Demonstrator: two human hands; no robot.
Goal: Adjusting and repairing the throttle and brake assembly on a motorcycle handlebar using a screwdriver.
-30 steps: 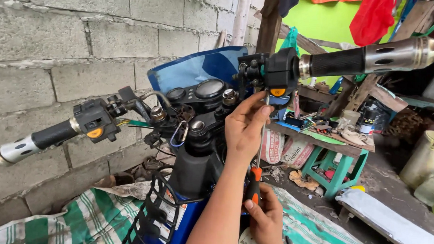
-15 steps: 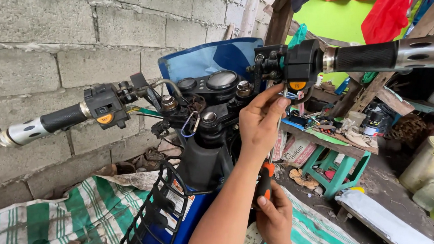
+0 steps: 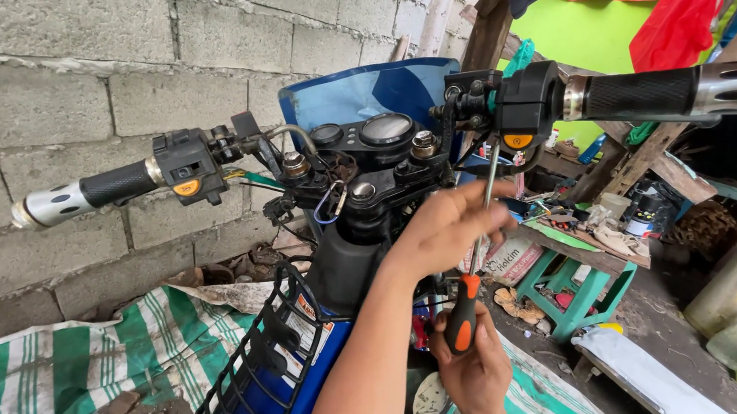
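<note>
A blue motorcycle fills the head view, with its handlebar stripped of covers. My right hand [image 3: 473,366] grips the black and orange handle of a long screwdriver [image 3: 463,316], held upright. The shaft rises to the underside of the black switch housing [image 3: 523,106] on the right handlebar. My left hand [image 3: 449,226] is raised beside the shaft, fingers pinching and steadying it below the housing. The right grip [image 3: 642,90] extends toward the upper right. The left grip [image 3: 112,183] and its switch housing [image 3: 186,168] point toward the block wall.
The gauge cluster [image 3: 371,134] sits behind the steering head, with a blue windshield [image 3: 364,88] beyond. A black wire basket [image 3: 269,350] hangs in front. A green and white striped tarp [image 3: 135,350] covers the ground. A cluttered teal stool [image 3: 574,283] stands at right.
The view has shifted, so the motorcycle sits higher and further right in frame. My left hand has slid down the shaft from just under the switch housing. My right hand keeps hold of the handle.
</note>
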